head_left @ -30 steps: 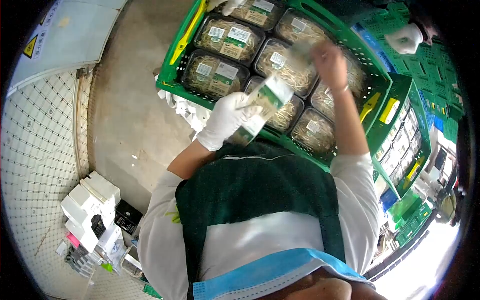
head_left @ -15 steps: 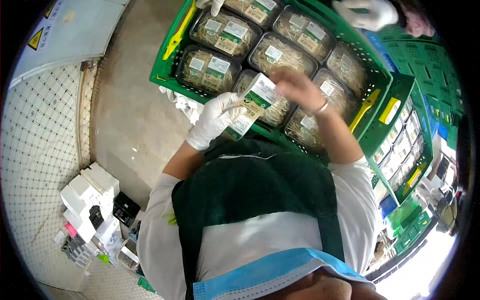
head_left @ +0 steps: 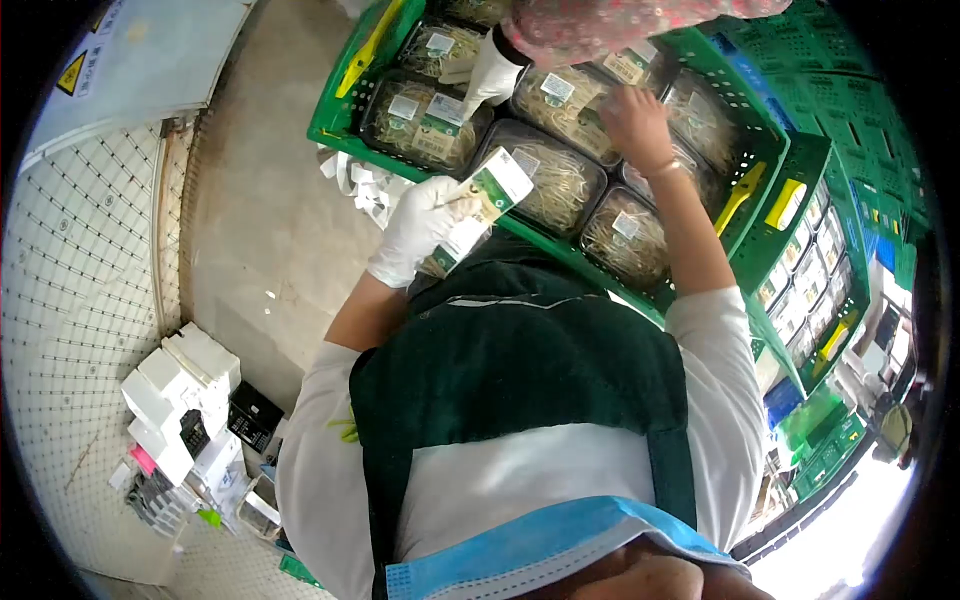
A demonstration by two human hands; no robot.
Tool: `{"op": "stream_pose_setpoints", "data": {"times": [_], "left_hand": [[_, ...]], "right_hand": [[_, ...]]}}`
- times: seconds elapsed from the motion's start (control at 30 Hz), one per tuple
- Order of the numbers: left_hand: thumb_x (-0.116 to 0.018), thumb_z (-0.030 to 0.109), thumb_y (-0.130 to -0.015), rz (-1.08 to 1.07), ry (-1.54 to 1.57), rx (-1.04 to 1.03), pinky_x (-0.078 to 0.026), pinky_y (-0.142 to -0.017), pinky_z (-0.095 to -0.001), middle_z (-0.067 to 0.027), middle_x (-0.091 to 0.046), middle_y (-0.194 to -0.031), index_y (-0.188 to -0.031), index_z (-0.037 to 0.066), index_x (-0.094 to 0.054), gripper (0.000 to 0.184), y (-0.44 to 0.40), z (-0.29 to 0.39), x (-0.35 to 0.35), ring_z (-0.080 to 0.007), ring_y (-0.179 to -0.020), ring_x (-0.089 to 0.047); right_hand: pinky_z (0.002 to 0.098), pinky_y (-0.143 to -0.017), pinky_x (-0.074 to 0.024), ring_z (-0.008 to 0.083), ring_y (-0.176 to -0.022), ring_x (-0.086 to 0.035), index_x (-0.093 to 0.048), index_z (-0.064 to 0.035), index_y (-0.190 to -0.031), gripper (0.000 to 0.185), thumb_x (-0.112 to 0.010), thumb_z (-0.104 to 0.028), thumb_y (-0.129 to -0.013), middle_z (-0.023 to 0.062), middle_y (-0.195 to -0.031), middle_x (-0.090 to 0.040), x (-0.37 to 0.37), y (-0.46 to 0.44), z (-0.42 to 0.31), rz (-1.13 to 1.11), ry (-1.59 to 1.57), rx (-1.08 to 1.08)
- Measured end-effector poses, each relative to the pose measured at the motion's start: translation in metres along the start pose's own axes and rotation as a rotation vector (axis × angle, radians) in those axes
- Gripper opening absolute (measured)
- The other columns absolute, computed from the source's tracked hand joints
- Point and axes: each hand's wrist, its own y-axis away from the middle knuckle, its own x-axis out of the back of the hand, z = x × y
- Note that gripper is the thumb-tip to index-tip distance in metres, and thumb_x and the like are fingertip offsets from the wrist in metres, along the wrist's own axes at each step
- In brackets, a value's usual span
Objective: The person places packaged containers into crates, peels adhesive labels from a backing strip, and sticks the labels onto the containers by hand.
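My left hand [head_left: 415, 230], in a white glove, grips a stack of green, white and tan labels [head_left: 490, 195] in front of the crate. My bare right hand [head_left: 638, 125] is over a clear-lidded black pack [head_left: 565, 105] of pale sprouts, its bent fingers at the edge of a label [head_left: 592, 132] on the lid. The packs stand in a green crate [head_left: 385, 165]. A nearer pack [head_left: 555, 190] and the one to its right [head_left: 625, 240] each show only a small white sticker. The left pack [head_left: 420, 120] also bears a larger green-and-tan label.
Another person's white-gloved hand [head_left: 490, 80] touches the left pack, and a patterned pink sleeve [head_left: 610, 25] crosses the crate's far side. A second green crate [head_left: 790, 205] of packs stands at the right. White boxes [head_left: 180, 390] lie at the lower left.
My right hand has gone from beside the labels in my left hand to a pack farther back. The co-worker's sleeve has come in over the crate. A pack near my left hand has shifted.
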Motion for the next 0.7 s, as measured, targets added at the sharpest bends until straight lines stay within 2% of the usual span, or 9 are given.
{"op": "stream_pose_setpoints", "data": {"times": [0.07,0.2,0.27,0.33,0.4,0.5,0.57,0.63,0.7], "left_hand": [[-0.059,0.011,-0.080,-0.014,-0.030,-0.034,-0.042,-0.060,-0.0188,-0.0022,-0.058,-0.078,-0.087,0.000,-0.057,0.013,0.004,0.002,0.003,-0.0057,-0.070,-0.053],[-0.058,0.011,-0.081,-0.062,-0.110,-0.175,-0.042,-0.065,-0.0186,-0.0034,-0.058,-0.088,-0.092,0.000,-0.058,0.016,0.008,0.002,-0.001,-0.0058,-0.077,-0.052],[-0.059,0.012,-0.080,-0.006,0.211,-0.147,-0.041,-0.067,-0.0185,-0.0031,-0.056,-0.089,-0.090,0.001,-0.058,0.015,0.014,0.015,-0.017,-0.0056,-0.080,-0.051],[-0.057,0.008,-0.080,-0.039,0.190,-0.189,-0.042,-0.071,-0.0193,-0.0042,-0.057,-0.092,-0.100,0.001,-0.055,0.021,0.011,0.014,-0.009,-0.0061,-0.084,-0.052],[-0.056,0.005,-0.080,-0.285,-0.479,-0.081,-0.042,-0.077,-0.0201,-0.0054,-0.058,-0.096,-0.108,0.001,-0.052,0.029,0.005,0.012,0.014,-0.0071,-0.088,-0.052],[-0.059,0.010,-0.080,-0.015,0.020,-0.319,-0.040,-0.060,-0.0211,0.0002,-0.056,-0.073,-0.086,0.001,-0.060,0.011,0.010,0.022,-0.021,-0.0063,-0.066,-0.047],[-0.060,0.013,-0.079,0.025,-0.215,-0.393,-0.041,-0.059,-0.0231,-0.0017,-0.058,-0.071,-0.084,0.000,-0.060,0.013,0.009,0.013,-0.016,-0.0071,-0.064,-0.050],[-0.064,0.019,-0.077,0.030,-0.356,-0.108,-0.040,-0.057,-0.0236,-0.0038,-0.056,-0.067,-0.080,-0.001,-0.060,0.021,0.016,0.032,-0.019,-0.0075,-0.063,-0.050],[-0.066,0.020,-0.073,-0.014,-0.460,0.000,-0.040,-0.056,-0.0255,-0.0065,-0.056,-0.066,-0.078,-0.001,-0.060,0.022,0.016,0.034,-0.015,-0.0102,-0.062,-0.051]], "right_hand": [[0.0383,-0.072,-0.0403,0.0266,-0.084,-0.051,-0.051,-0.0095,-0.098,0.030,-0.058,-0.025,-0.073,0.0076,-0.092,-0.055,-0.035,0.002,0.009,-0.025,0.179,0.059],[0.0375,-0.074,-0.0410,0.0251,-0.086,-0.051,-0.043,-0.0100,-0.118,0.051,-0.057,-0.034,-0.075,0.0078,-0.096,-0.054,-0.029,0.017,-0.012,0.135,0.317,-0.090],[0.0374,-0.072,-0.0431,0.0246,-0.084,-0.053,-0.039,-0.0119,-0.123,0.055,-0.058,-0.036,-0.077,0.0089,-0.097,-0.055,-0.006,0.030,-0.045,0.048,0.035,-0.156],[0.0349,-0.069,-0.0452,0.0222,-0.080,-0.055,-0.047,-0.0081,-0.114,0.046,-0.061,-0.032,-0.077,0.0107,-0.094,-0.057,0.016,0.046,-0.078,-0.384,-1.335,-0.200],[0.0313,-0.064,-0.0462,0.0224,-0.074,-0.058,-0.054,-0.0044,-0.102,0.035,-0.065,-0.021,-0.074,0.0127,-0.086,-0.059,0.044,0.047,-0.109,-0.364,-0.885,0.000],[0.0317,-0.060,-0.0468,0.0267,-0.066,-0.058,-0.059,-0.0037,-0.090,0.022,-0.064,-0.013,-0.071,0.0138,-0.076,-0.059,0.045,0.054,-0.131,-0.302,-0.906,-0.003],[0.0319,-0.060,-0.0470,0.0262,-0.066,-0.059,-0.059,-0.0037,-0.087,0.019,-0.065,-0.013,-0.071,0.0132,-0.074,-0.060,0.046,0.056,-0.138,-0.284,-0.959,-0.032],[0.0253,-0.065,-0.0458,0.0186,-0.069,-0.059,-0.062,-0.0025,-0.081,0.011,-0.063,-0.008,-0.072,0.0096,-0.076,-0.061,0.052,0.055,-0.137,-0.231,-0.768,-0.108],[0.0285,-0.062,-0.0472,0.0192,-0.068,-0.059,-0.062,-0.0044,-0.076,0.008,-0.062,-0.011,-0.071,0.0083,-0.076,-0.062,0.055,0.038,-0.112,-0.035,-0.562,-0.046]]}}
